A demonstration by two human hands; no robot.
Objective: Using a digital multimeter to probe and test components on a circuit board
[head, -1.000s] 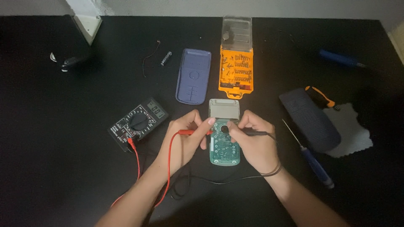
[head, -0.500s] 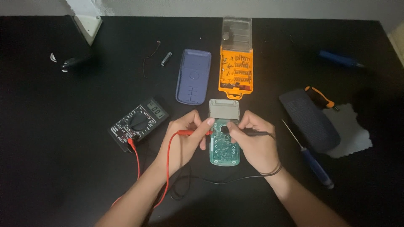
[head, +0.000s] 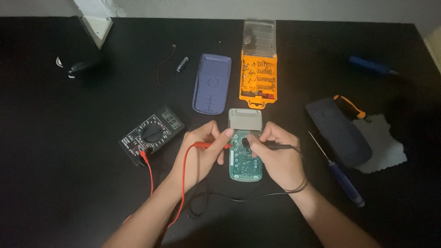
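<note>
A green circuit board point(head: 244, 161) with a grey display at its top lies on the black table in front of me. My left hand point(head: 202, 154) grips a red test probe point(head: 207, 145) whose tip touches the board's left side. My right hand point(head: 275, 156) pinches a black test probe point(head: 275, 146), its tip resting on the board near the middle. A red lead runs from the left probe to a black multimeter point(head: 151, 134) on the left.
A purple back cover point(head: 212, 83) and an open orange bit case point(head: 259, 78) lie beyond the board. On the right are a dark pouch point(head: 337, 131), a white cloth point(head: 383, 144), and a blue screwdriver point(head: 342, 179). A small battery point(head: 182, 64) lies at the back.
</note>
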